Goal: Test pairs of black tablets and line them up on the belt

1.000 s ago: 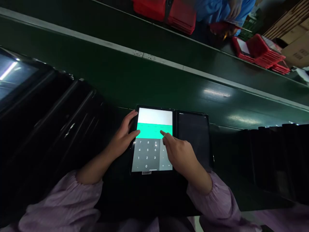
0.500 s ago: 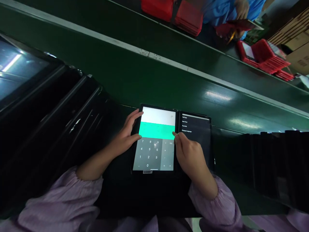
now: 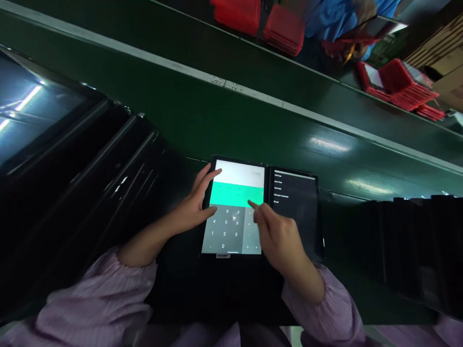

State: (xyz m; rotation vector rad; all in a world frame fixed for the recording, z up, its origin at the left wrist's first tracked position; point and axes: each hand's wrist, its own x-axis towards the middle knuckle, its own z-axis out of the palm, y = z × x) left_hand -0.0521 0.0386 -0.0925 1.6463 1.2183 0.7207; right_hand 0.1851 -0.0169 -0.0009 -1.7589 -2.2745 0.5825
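A lit tablet (image 3: 233, 229) lies before me, showing a calculator with a white top, a green band and grey keys. My left hand (image 3: 197, 200) reaches over its left edge, fingers and thumb spread, with the index finger and thumb over the screen. My right hand (image 3: 278, 231) is above the tablet's right side, index finger pointing at the green band and the other fingers curled in. I see nothing held in it. Close by on the right lies a second tablet (image 3: 300, 217) with a dark text menu, partly behind my right hand. A small white label (image 3: 223, 256) sticks out below the lit tablet.
Glossy black panels (image 3: 90, 159) lean in a row at my left. Dark upright objects (image 3: 415, 250) stand at the right. Across the green bench (image 3: 202, 115), red cases (image 3: 284, 29) lie stacked. A person in blue (image 3: 325, 19) handles a flat panel (image 3: 372, 29) there.
My right index finger has moved left over the green band. More characters show in the calculator's white area, and another line on the menu. My left fingertips reach slightly farther over the screen.
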